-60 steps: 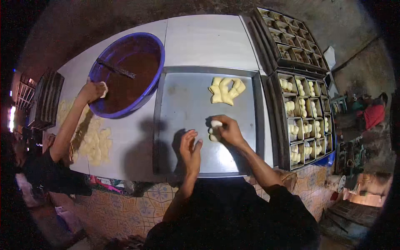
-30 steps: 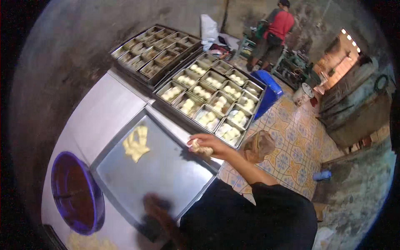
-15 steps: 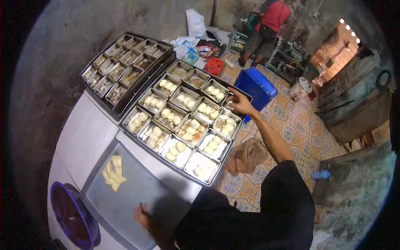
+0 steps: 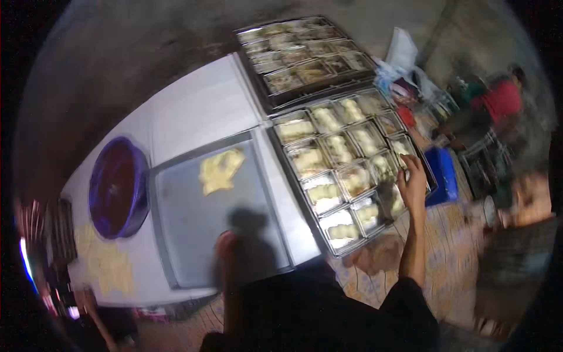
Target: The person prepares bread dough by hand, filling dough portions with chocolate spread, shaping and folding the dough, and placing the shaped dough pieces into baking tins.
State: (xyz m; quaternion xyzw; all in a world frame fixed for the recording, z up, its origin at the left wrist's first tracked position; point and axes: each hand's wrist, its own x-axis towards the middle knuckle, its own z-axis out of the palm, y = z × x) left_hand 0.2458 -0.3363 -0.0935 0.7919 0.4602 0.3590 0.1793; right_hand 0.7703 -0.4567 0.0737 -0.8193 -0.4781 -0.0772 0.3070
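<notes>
My right hand (image 4: 413, 179) reaches over the right side of a block of rectangular metal tins (image 4: 363, 170), thumb and bent fingers apart. A small pale spot shows between them, too blurred to name. Most of these tins hold short rows of pale dough balls (image 4: 342, 231). My left hand (image 4: 226, 243) is over the near part of a grey tray (image 4: 193, 234), its fingers smeared by motion. Strips of yellowish dough (image 4: 220, 170) lie at the tray's far end, apart from that hand.
Beyond stands another block of tins (image 4: 305, 53). A purple basin (image 4: 143, 193) sits left of the tray, with flat dough pieces (image 4: 105, 264) below it. Another person's hand (image 4: 85, 299) is at lower left; a person in red (image 4: 498, 102) is behind a blue crate (image 4: 441, 176).
The view has swung left, bringing the whole basin, more dough and another person's hand into sight. My right hand stays over the right-hand tins; my left remains at the tray.
</notes>
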